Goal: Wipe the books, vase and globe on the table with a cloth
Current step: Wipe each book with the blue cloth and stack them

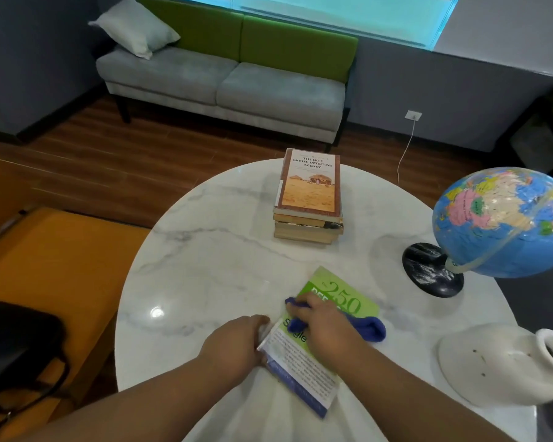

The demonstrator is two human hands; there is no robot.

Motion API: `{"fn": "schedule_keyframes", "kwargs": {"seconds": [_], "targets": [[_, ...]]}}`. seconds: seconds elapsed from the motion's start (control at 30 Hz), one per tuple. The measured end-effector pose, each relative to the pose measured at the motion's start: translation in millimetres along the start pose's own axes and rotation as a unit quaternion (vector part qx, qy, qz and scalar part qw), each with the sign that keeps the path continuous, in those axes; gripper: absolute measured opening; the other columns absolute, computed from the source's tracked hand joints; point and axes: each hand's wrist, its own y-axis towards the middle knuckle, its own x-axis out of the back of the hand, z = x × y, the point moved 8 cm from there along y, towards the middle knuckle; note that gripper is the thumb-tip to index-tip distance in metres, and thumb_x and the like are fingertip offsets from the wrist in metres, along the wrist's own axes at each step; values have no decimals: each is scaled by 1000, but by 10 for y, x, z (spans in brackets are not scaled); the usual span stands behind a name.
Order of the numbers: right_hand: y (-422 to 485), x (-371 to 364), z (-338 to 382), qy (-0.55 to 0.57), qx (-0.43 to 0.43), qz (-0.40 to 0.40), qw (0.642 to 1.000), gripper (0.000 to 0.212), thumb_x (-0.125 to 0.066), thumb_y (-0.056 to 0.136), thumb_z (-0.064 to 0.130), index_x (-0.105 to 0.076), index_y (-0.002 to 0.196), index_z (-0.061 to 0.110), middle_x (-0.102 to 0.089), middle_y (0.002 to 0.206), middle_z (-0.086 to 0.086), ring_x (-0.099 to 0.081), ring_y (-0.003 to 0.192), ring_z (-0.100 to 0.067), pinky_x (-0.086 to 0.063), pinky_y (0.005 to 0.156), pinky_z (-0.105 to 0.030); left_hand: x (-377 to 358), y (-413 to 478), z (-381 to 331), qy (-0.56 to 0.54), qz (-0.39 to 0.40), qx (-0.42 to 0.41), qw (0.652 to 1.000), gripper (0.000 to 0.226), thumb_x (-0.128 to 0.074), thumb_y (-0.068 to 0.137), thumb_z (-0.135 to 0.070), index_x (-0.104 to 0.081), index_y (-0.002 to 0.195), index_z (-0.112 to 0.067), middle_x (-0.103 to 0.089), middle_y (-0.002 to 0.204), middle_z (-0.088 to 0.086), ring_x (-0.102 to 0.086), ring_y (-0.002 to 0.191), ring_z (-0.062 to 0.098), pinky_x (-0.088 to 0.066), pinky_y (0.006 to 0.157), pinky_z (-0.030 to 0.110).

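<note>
My two hands work at a round white marble tabletop (224, 266), with a grey sofa with a green back (237, 84) standing against the far wall beyond it. On the right edge of the tabletop stands a blue plastic globe on a black base (505, 224), tilted on its axis. Nearer to me on the right, a white ceramic vase (498, 362) lies on its side, its mouth pointing right. A stack of worn paperback books (310, 193) sits at the far side, well apart from the rest. Just in front of me a green-and-white paperback book (300, 365) lies flat and askew. My left hand (237, 346) grips its left edge, fingers curled against it. My right hand (323, 330) presses a bunched blue cloth (369, 328) onto the cover, fingers closed round it, one end trailing right onto the marble.
</note>
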Motion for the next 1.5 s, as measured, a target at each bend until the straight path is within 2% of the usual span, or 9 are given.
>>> {"fn": "schedule_keyframes", "kwargs": {"seconds": [0.13, 0.27, 0.4, 0.5, 0.77, 0.83, 1.0, 1.33, 1.5], "targets": [[-217, -205, 392, 18, 131, 45, 990, 51, -49, 85, 11, -54, 130, 34, -45, 135, 8, -44, 117, -19, -32, 103, -23, -13, 23, 30, -3, 5, 18, 1000, 54, -71, 76, -30, -49, 125, -29, -61, 108, -6, -59, 100, 16, -46, 81, 29], [7, 136, -43, 70, 25, -9, 997, 49, -49, 87, 2, -58, 129, 25, -51, 129, 10, -49, 119, -10, -25, 96, -3, -22, 25, 42, 7, 13, 25, 1000, 55, -72, 76, -32, -48, 126, -31, -60, 110, -7, -58, 102, 15, -46, 82, 29], [169, 443, -761, 35, -104, -71, 991, 44, -50, 92, 10, -54, 129, 32, -45, 136, 6, -55, 109, -22, -43, 97, -28, -15, 11, 33, 16, 12, 22, 1000, 51, -71, 78, -32, -52, 124, -33, -59, 112, -8, -57, 104, 14, -45, 84, 28], [152, 463, -872, -41, -167, -58, 983, 50, -47, 93, 15, -43, 138, 36, -35, 143, 7, -51, 112, -23, -44, 96, -27, -13, 4, 25, 19, 13, 19, 1000, 48, -70, 78, -32, -53, 123, -33, -60, 111, -7, -57, 104, 14, -46, 84, 28], [-536, 3, -51, 8, 80, 16, 997, 49, -49, 85, 7, -57, 129, 28, -45, 131, 15, -45, 112, 0, -29, 97, -9, -14, 37, 17, 24, 19, 15, 999, 47, -71, 78, -32, -53, 121, -32, -60, 108, -6, -57, 101, 14, -44, 80, 28], [-530, 109, -316, 52, 42, 3, 998, 47, -51, 83, -6, -61, 123, 16, -51, 127, 11, -51, 100, 13, -32, 92, -4, -13, 37, 23, 22, 18, 16, 999, 46, -70, 78, -32, -53, 120, -32, -60, 107, -7, -57, 100, 14, -44, 79, 28], [-486, 577, -1161, 22, -151, -158, 976, 33, -58, 88, 5, -64, 119, 16, -49, 118, 9, -55, 107, -13, -33, 90, -11, -20, 34, 9, 31, 21, 16, 999, 46, -71, 78, -31, -53, 120, -31, -59, 108, -6, -58, 101, 14, -41, 76, 25], [-1145, -173, 263, 60, 77, 46, 994, 50, -43, 90, 3, -56, 126, 35, -42, 132, 2, -36, 121, -16, -31, 93, -21, -32, 81, 16, 32, 31, 21, 999, 46, -75, 74, -33, -55, 115, -28, -53, 96, -11, -59, 94, 13, -45, 75, 25], [-1173, 67, -379, 18, 16, -30, 999, 51, -44, 81, 19, -56, 119, 51, -51, 123, 23, -51, 112, -10, -36, 98, -29, -23, 79, -8, 53, 27, 25, 998, 38, -74, 74, -35, -57, 107, -26, -53, 93, -10, -59, 91, 14, -42, 69, 23]]}}
